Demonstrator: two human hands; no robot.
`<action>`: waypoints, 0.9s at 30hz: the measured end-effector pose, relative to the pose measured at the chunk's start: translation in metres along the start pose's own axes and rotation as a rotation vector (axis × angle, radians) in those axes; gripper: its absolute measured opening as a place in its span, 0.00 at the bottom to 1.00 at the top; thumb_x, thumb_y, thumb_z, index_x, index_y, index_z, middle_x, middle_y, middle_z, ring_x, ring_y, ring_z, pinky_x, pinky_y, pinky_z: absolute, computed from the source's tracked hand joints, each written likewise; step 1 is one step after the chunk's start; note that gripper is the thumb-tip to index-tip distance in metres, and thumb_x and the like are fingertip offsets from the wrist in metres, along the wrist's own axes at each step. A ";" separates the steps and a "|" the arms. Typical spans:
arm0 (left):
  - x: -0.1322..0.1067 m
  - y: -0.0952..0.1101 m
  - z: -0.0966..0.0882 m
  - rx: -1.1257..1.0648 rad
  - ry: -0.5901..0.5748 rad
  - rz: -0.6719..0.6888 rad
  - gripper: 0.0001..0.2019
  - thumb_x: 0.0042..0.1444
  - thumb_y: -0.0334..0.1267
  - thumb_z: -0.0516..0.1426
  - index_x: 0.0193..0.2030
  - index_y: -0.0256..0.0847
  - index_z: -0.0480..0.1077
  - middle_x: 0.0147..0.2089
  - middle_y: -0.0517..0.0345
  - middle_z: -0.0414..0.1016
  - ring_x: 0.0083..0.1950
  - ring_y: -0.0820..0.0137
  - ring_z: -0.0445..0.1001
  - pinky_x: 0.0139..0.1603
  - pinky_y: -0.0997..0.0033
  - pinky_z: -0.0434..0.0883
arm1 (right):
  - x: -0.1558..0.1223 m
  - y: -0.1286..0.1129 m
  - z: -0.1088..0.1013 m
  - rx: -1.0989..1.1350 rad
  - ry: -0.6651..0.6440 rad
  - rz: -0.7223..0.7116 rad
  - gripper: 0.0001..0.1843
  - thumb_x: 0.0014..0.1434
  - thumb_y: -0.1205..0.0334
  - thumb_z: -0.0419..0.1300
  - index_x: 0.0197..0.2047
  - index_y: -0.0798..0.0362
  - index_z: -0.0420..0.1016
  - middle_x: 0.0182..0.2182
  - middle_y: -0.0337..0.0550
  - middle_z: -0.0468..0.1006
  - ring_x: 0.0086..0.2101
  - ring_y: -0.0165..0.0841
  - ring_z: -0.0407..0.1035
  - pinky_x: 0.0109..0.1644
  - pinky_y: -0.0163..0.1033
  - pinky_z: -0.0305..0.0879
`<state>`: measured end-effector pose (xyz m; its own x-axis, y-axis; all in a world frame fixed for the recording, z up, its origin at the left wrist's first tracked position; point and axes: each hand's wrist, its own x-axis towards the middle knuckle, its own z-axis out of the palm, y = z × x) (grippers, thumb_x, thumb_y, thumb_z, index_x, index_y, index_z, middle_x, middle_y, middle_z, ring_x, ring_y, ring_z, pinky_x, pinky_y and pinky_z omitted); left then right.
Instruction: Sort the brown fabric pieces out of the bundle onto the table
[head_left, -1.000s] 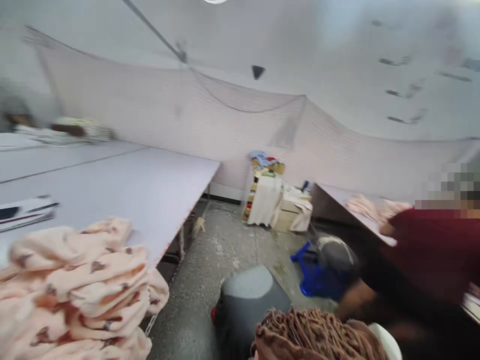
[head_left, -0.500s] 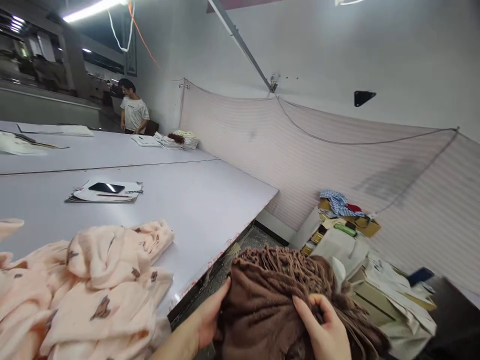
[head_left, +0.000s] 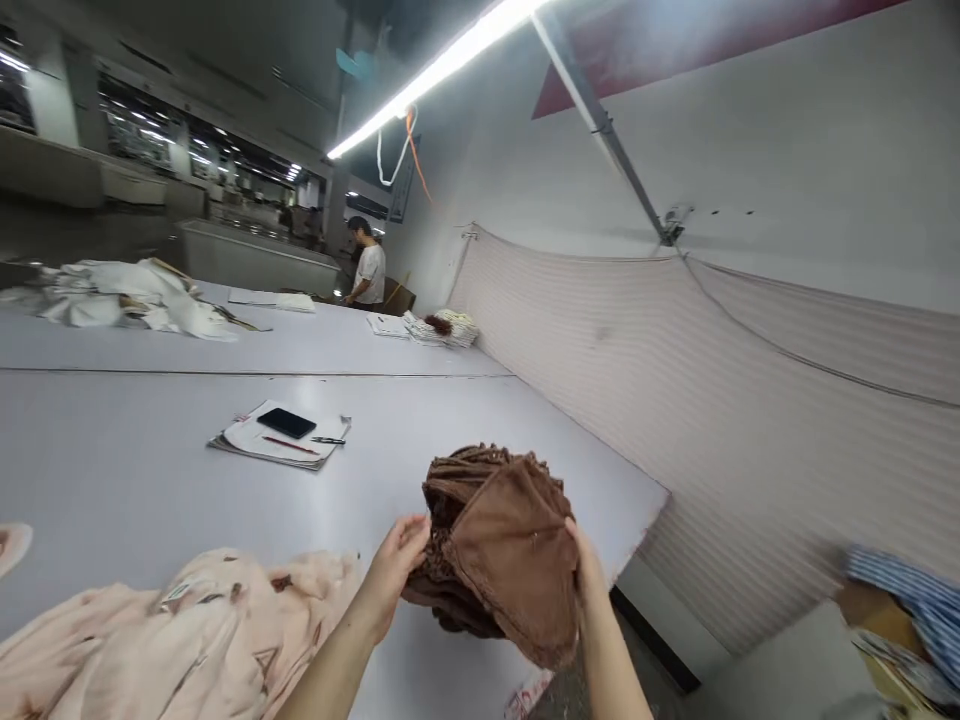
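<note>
A thick stack of brown fabric pieces (head_left: 495,545) is held up over the near right corner of the long white table (head_left: 150,480). My left hand (head_left: 397,570) grips its left side with the fingers curled into the layers. My right hand (head_left: 585,575) clasps the right edge, mostly hidden behind the cloth. One flat brown piece faces me on top of the bundle. A pile of peach printed fabric (head_left: 180,630) lies on the table just left of my left arm.
A stack of papers with a black phone and pens (head_left: 281,438) lies mid-table. White cloth (head_left: 127,295) is heaped far left, folded stacks (head_left: 439,327) far back. A person in a white shirt (head_left: 367,272) stands at the far end. A striped curtain (head_left: 750,420) covers the right wall.
My view has swung left and up from the floor to the table. Both hands have taken the brown bundle and carried it up over the table corner.
</note>
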<state>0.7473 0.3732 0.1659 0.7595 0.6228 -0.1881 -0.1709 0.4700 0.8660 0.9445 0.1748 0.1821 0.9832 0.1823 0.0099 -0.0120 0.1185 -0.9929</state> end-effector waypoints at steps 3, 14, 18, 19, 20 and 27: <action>0.019 -0.045 -0.021 0.099 0.099 -0.193 0.32 0.37 0.57 0.65 0.46 0.40 0.66 0.52 0.45 0.69 0.54 0.57 0.69 0.46 0.63 0.69 | 0.045 0.057 0.025 -0.060 -0.108 0.169 0.20 0.32 0.47 0.68 0.25 0.54 0.77 0.24 0.43 0.80 0.32 0.44 0.73 0.38 0.46 0.67; 0.117 -0.121 0.058 -0.250 0.281 -0.204 0.34 0.48 0.51 0.62 0.59 0.57 0.52 0.63 0.52 0.62 0.57 0.57 0.69 0.50 0.52 0.70 | 0.189 0.057 0.059 -0.089 -0.601 0.255 0.27 0.47 0.39 0.61 0.41 0.52 0.77 0.30 0.41 0.78 0.28 0.31 0.72 0.29 0.34 0.65; 0.125 -0.127 0.077 -0.417 0.412 -0.114 0.30 0.49 0.43 0.63 0.58 0.55 0.55 0.56 0.53 0.70 0.45 0.63 0.77 0.49 0.55 0.71 | 0.223 0.048 0.057 -0.170 -0.707 0.140 0.26 0.49 0.39 0.59 0.38 0.53 0.77 0.28 0.39 0.76 0.25 0.28 0.68 0.26 0.31 0.59; 0.121 -0.129 0.081 -0.457 0.434 -0.107 0.28 0.50 0.43 0.62 0.56 0.52 0.58 0.53 0.52 0.73 0.43 0.64 0.78 0.49 0.56 0.72 | 0.229 0.047 0.062 -0.207 -0.730 0.087 0.25 0.49 0.39 0.59 0.38 0.53 0.77 0.27 0.38 0.76 0.24 0.28 0.67 0.25 0.32 0.59; 0.117 -0.130 0.086 -0.497 0.447 -0.101 0.26 0.50 0.45 0.62 0.55 0.49 0.60 0.49 0.52 0.75 0.41 0.64 0.78 0.49 0.57 0.72 | 0.232 0.048 0.068 -0.240 -0.749 0.035 0.24 0.48 0.40 0.60 0.37 0.52 0.77 0.26 0.37 0.75 0.23 0.28 0.66 0.26 0.32 0.58; 0.105 -0.128 0.116 -0.419 0.505 0.074 0.27 0.41 0.41 0.67 0.49 0.41 0.66 0.46 0.48 0.78 0.49 0.60 0.76 0.51 0.63 0.71 | 0.234 0.056 0.106 -0.235 -0.837 -0.153 0.17 0.40 0.54 0.68 0.34 0.52 0.76 0.22 0.32 0.71 0.28 0.32 0.66 0.35 0.36 0.62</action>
<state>0.9217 0.3055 0.0888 0.3661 0.8315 -0.4179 -0.5183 0.5552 0.6505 1.1547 0.3281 0.1415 0.5136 0.8470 0.1368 0.2371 0.0132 -0.9714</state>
